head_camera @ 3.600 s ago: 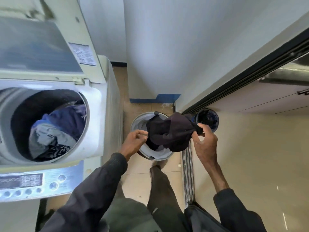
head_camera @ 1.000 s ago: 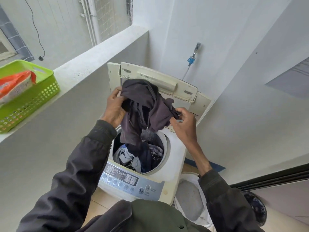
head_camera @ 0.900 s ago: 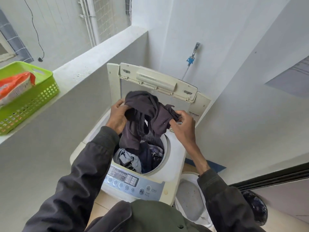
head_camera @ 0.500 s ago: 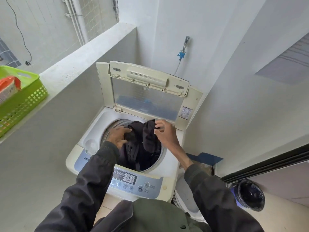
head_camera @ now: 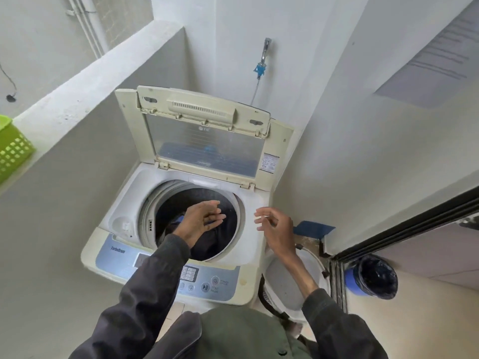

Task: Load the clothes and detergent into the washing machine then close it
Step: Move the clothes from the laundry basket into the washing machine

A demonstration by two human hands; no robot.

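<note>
A top-loading washing machine (head_camera: 248,244) stands in a narrow white-walled corner, its lid (head_camera: 204,133) raised upright at the back edge; dark clothes (head_camera: 215,242) lie low in the drum, with a scrap of blue fabric showing beneath the left hand (head_camera: 199,221). That hand hovers over the drum opening, fingers loosely spread and holding nothing; the right hand (head_camera: 274,226) hangs above the machine's right rim, fingers likewise apart and empty. Along the front edge runs a blue control panel (head_camera: 220,283), partly covered by the left sleeve (head_camera: 145,288). On the floor just right of the machine sits a white laundry basket (head_camera: 282,281), the right forearm crossing over it; a dark bin (head_camera: 373,277) stands by the sliding-door track. A green plastic basket (head_camera: 13,149) rests on the ledge at left, cut off by the frame so its contents cannot be seen. A tap (head_camera: 265,51) juts from the wall behind the lid. How full the drum is cannot be made out.
</note>
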